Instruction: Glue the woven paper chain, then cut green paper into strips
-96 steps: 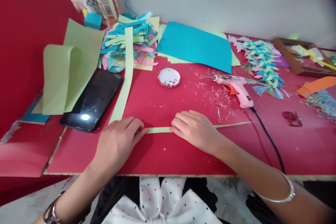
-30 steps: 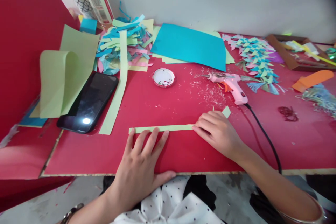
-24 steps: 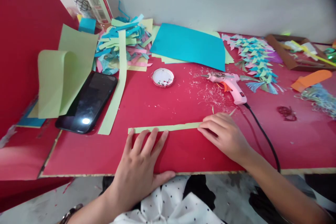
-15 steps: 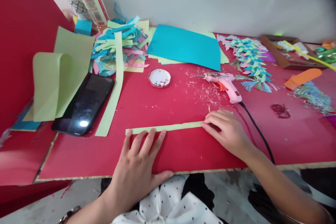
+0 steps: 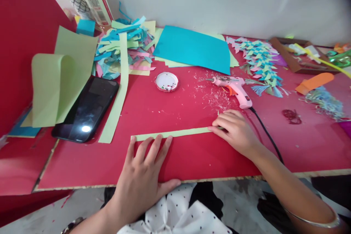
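Observation:
A narrow pale green paper strip [image 5: 189, 131] lies across the red table near its front edge. The spread fingertips of my left hand [image 5: 145, 164] press flat on the strip's left part, with the thumb out toward the table edge. At the strip's right end, my right hand [image 5: 236, 131] pinches the paper between thumb and curled fingers, which hide that end. A longer, wider green strip [image 5: 117, 98] lies to the left, reaching from the heap of cut strips down beside a black phone [image 5: 86, 109].
Behind the hands are a white lid [image 5: 166, 81] and a pink glue gun [image 5: 233, 87] whose cord runs past my right forearm. A blue sheet [image 5: 193, 49], a heap of cut paper strips [image 5: 109, 65], a woven paper piece [image 5: 259, 62] and a brown tray [image 5: 296, 64] line the back.
My right hand has shifted very slightly left at the end of the strip, its fingers curled a little more. My left hand stays flat in the same place.

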Demonstrator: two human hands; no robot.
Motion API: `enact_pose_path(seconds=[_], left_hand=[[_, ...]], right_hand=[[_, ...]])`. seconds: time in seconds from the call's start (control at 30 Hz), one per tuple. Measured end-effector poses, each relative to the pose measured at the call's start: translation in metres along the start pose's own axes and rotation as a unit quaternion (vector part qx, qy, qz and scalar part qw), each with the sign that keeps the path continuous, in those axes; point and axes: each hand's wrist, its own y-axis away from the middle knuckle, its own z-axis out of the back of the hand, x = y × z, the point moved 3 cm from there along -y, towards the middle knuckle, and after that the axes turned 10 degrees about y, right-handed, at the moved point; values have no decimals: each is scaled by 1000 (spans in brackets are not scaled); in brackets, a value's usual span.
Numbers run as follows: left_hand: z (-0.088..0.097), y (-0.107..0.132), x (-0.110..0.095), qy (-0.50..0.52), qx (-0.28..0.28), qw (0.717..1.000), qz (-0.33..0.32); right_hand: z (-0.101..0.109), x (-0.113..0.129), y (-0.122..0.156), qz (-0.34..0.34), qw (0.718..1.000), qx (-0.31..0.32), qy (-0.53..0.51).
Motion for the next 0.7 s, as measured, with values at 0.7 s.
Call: enact_pose_path(seconds=[0.7], left_hand=[[-3, -43, -11, 40, 27, 998, -31]], right_hand=[[-1, 33, -21, -42, 998, -29, 38]])
